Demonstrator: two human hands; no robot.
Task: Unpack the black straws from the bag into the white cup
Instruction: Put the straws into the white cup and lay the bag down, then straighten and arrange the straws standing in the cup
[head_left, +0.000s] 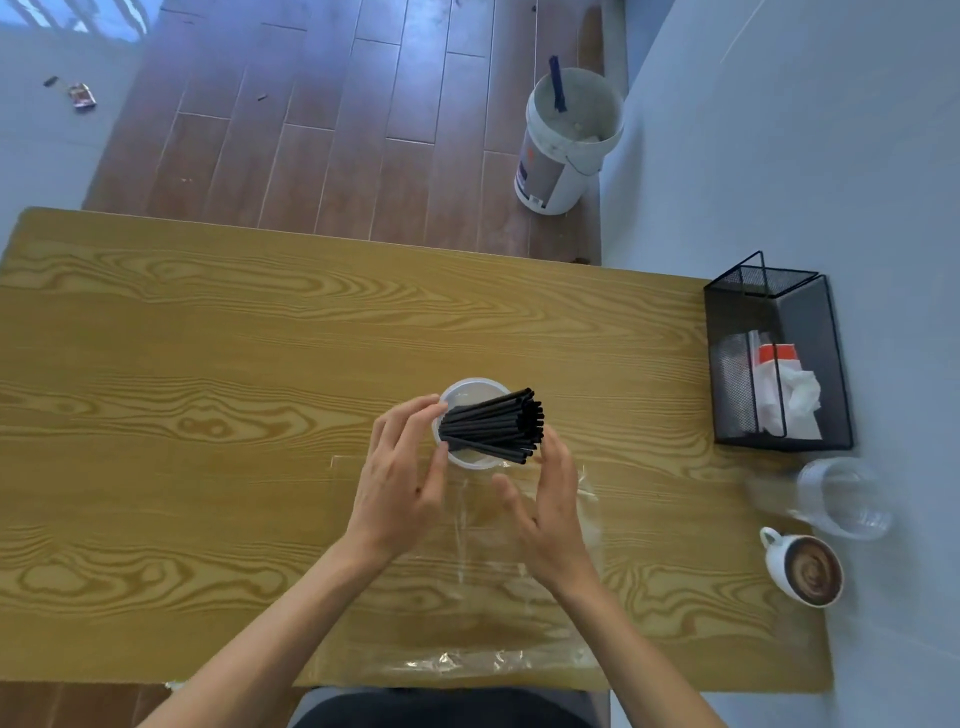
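A bundle of black straws (491, 426) stands in the white cup (475, 462) near the middle of the wooden table (208, 364), leaning with its tops to the right. My left hand (402, 478) is at the cup's left side, fingers relaxed and straight, fingertips by the rim and the straws' lower ends. My right hand (550, 493) is just right of the cup, fingers straight, fingertips close under the straw tops. Neither hand grips anything. The clear plastic bag (493, 597) lies flat on the table beneath my forearms.
At the table's right edge stand a black mesh holder (779, 358) with paper inside, a clear plastic cup (841, 499) on its side and a white cup of coffee (805, 569). A white bucket (566, 140) stands on the floor beyond the table.
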